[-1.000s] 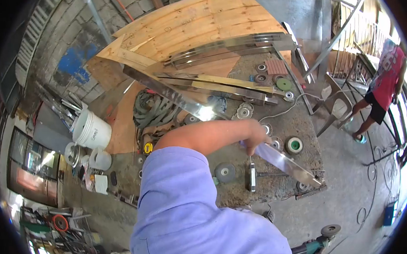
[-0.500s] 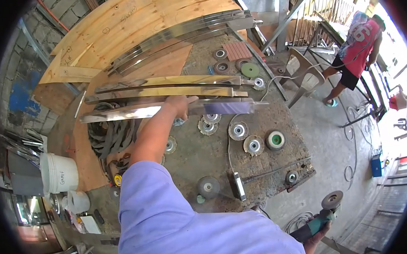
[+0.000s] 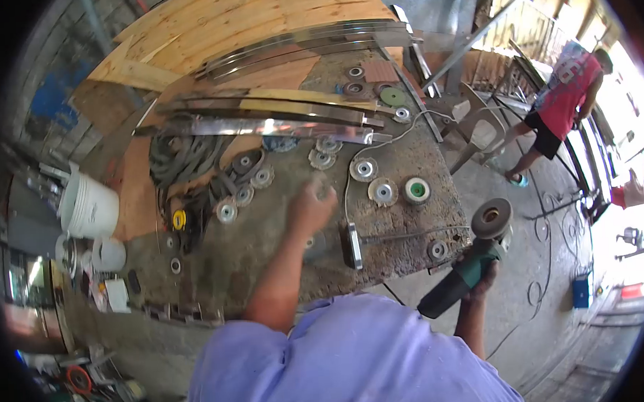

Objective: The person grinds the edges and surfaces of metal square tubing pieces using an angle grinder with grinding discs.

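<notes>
My right hand (image 3: 482, 280) is wrapped around a green and black angle grinder (image 3: 463, 275), held beyond the table's near right corner. The grinder's round disc (image 3: 491, 218) points up and away from me. My left hand (image 3: 313, 207) is over the middle of the table, slightly blurred, with thumb and fingers apart and no object visible in it. Beyond it lies a shiny metal bar (image 3: 276, 128), apart from the hand. Two more long bars (image 3: 296, 110) lie behind that one. Flap discs (image 3: 364, 170) and a green-centred wheel (image 3: 417, 190) sit to the right of my left hand.
More polished bars (image 3: 308, 40) rest at the back beside plywood (image 3: 256, 13). Dark belts (image 3: 183, 153) heap at the left, near a yellow tape measure (image 3: 179, 220) and white bucket (image 3: 92, 204). A cord (image 3: 348, 200) crosses the worktable. A person (image 3: 562, 101) stands at right, past a chair (image 3: 484, 133).
My left hand has let go of the front metal bar and drawn back toward me. My right hand has raised the grinder toward the table's corner. The view has shifted.
</notes>
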A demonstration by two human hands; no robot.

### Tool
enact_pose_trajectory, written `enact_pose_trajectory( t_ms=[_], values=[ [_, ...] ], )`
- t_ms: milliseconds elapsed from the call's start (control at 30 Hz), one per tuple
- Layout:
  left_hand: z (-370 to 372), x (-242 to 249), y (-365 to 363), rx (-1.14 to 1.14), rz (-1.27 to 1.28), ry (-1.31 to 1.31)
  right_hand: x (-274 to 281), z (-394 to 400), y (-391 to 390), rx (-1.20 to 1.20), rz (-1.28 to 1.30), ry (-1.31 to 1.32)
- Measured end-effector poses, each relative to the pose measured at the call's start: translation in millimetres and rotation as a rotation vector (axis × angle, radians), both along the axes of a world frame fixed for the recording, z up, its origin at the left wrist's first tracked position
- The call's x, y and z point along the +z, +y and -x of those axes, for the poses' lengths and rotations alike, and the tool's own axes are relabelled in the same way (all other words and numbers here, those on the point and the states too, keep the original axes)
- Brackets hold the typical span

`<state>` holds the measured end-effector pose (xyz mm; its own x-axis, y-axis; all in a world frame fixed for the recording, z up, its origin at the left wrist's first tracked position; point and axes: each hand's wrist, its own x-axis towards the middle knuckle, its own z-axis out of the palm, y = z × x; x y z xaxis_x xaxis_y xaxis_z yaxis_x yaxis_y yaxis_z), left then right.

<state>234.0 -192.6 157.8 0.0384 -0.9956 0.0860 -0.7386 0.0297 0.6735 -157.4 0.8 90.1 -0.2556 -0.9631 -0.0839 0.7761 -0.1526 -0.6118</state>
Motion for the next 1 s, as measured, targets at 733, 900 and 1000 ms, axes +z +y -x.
enact_pose_trajectory(
  t_ms=[733,900,1000],
  values=[
    [-177,-169,305,0.960,0.150,0.288,28,62,139,0.302,0.174,0.123],
    [-170,-131,315,0.870,0.137,0.419,28,38,168,0.201,0.134,0.117],
    [-179,-138,321,0.790,0.134,0.418,31,14,175,0.199,0.098,0.095]
  ],
)
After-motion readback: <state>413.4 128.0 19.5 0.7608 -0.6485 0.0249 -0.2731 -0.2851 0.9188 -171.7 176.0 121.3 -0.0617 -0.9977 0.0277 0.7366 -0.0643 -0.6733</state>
